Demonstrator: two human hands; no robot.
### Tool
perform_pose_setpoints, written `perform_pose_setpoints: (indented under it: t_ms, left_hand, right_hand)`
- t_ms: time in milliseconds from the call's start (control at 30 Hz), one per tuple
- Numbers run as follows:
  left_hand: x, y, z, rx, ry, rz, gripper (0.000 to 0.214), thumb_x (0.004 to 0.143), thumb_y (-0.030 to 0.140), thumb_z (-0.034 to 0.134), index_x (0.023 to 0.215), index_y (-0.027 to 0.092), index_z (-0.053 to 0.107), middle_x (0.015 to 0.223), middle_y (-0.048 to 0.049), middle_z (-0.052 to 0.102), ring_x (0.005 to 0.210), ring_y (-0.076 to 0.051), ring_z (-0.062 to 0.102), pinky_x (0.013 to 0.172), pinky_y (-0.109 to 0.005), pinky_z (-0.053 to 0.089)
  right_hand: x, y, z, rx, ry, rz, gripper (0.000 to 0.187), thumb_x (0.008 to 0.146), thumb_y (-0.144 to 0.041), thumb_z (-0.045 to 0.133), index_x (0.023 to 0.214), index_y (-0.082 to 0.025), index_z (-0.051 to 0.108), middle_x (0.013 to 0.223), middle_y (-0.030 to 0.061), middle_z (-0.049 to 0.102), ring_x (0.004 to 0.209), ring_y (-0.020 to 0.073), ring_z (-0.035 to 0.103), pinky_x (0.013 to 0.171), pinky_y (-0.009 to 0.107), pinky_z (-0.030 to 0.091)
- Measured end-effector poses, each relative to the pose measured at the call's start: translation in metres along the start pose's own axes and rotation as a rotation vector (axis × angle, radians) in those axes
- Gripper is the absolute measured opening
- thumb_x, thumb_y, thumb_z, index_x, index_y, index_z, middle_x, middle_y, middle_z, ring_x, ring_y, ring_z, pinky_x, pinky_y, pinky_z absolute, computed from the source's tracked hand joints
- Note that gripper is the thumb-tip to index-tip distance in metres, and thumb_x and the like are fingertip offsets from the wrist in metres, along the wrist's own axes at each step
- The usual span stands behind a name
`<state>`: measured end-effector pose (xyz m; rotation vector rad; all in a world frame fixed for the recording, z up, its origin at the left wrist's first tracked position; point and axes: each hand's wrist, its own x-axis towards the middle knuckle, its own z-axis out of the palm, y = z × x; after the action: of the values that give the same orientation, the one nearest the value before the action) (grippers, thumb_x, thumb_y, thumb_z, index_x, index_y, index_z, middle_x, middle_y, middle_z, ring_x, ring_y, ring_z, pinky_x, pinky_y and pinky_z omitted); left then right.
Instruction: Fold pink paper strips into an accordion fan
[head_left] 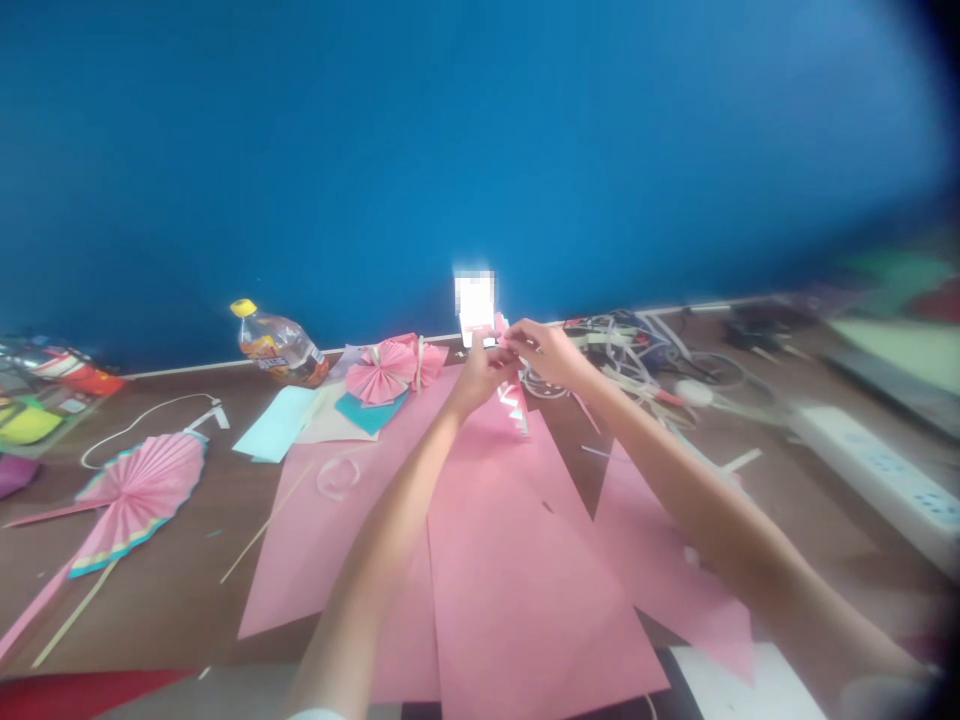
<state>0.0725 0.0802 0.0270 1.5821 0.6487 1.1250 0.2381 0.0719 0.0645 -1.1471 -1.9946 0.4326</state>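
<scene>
Both my arms reach far forward over large pink paper sheets (pixel 510 560) on the brown table. My left hand (pixel 484 372) and my right hand (pixel 544 350) meet near the table's far edge, fingers pinched together on a small pleated pink paper piece (pixel 512 402) that hangs between and below them. Just behind the hands stands a small white blurred card (pixel 475 302) against the blue wall. A folded pink paper fan (pixel 382 372) lies a little left of my left hand.
A plastic bottle with a yellow cap (pixel 279 345) lies at the back left. A larger pink fan with a blue rim (pixel 139 490) lies at left. Cables and tools (pixel 637 350) clutter the back right. A white power strip (pixel 877 475) sits at right.
</scene>
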Motion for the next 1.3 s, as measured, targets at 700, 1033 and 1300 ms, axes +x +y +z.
perform_pose_setpoints:
  t_ms: [700, 1033, 1300]
  left_hand:
    - [-0.002, 0.003, -0.003, 0.011, 0.146, -0.053, 0.049, 0.074, 0.032, 0.075, 0.107, 0.023, 0.041, 0.081, -0.0005, 0.069, 0.074, -0.015, 0.064, 0.072, -0.029, 0.045]
    - [-0.002, -0.001, -0.004, 0.034, 0.147, -0.016, 0.041, 0.078, 0.032, 0.071, 0.107, 0.022, 0.044, 0.080, -0.0005, 0.068, 0.069, -0.013, 0.064, 0.067, -0.026, 0.047]
    - [-0.004, -0.009, -0.003, -0.017, 0.186, -0.019, 0.039, 0.076, 0.032, 0.072, 0.105, 0.020, 0.049, 0.083, -0.0028, 0.070, 0.075, -0.015, 0.066, 0.070, -0.027, 0.050]
  right_hand:
    - [0.002, 0.008, -0.009, 0.046, -0.036, 0.066, 0.018, 0.083, -0.025, 0.052, 0.092, -0.018, 0.065, 0.086, 0.0046, 0.068, 0.072, 0.0156, 0.055, 0.069, 0.028, 0.039]
    - [0.001, 0.012, -0.006, -0.121, -0.149, 0.018, 0.023, 0.087, -0.027, 0.046, 0.067, -0.017, 0.055, 0.064, 0.0015, 0.055, 0.060, 0.0119, 0.043, 0.059, 0.027, 0.028]
    - [-0.001, 0.009, -0.004, -0.048, -0.183, 0.104, 0.018, 0.078, -0.026, 0.048, 0.062, -0.017, 0.052, 0.060, -0.0013, 0.052, 0.056, 0.0101, 0.041, 0.056, 0.027, 0.027]
